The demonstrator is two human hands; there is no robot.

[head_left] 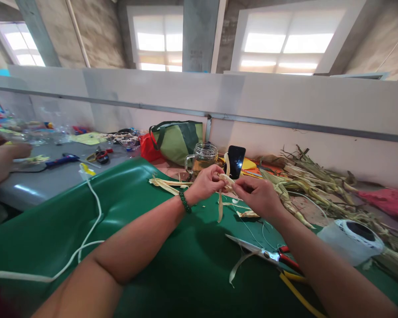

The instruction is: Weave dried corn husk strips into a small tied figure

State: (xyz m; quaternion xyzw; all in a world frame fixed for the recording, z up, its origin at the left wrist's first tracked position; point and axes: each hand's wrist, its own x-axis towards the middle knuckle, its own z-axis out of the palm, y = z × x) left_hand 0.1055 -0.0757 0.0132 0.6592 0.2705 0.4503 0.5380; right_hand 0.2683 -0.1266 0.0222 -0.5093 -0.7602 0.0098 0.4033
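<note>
My left hand (209, 183), with a green bead bracelet (185, 202) at the wrist, pinches a pale strip of dried corn husk (227, 178). From the other side my right hand (257, 194) grips the same husk, fingertips pressed together. One end of the husk hangs below the fingers and another part sticks up above them. Below my hands, scissors (265, 252) with red handles lie on the green mat (185, 274), partly hidden by my right forearm. A loose husk strip (240, 267) lies by the blades, and more husk pieces (167, 184) are behind my left wrist.
A glass mug (204, 159) with amber liquid and an upright phone (236, 161) stand just behind my hands. Dried corn husks (311, 181) are heaped at right, near a white thread spool (351, 240). A white cord (89, 243) crosses the mat. At far left shows another person's hand (15, 152).
</note>
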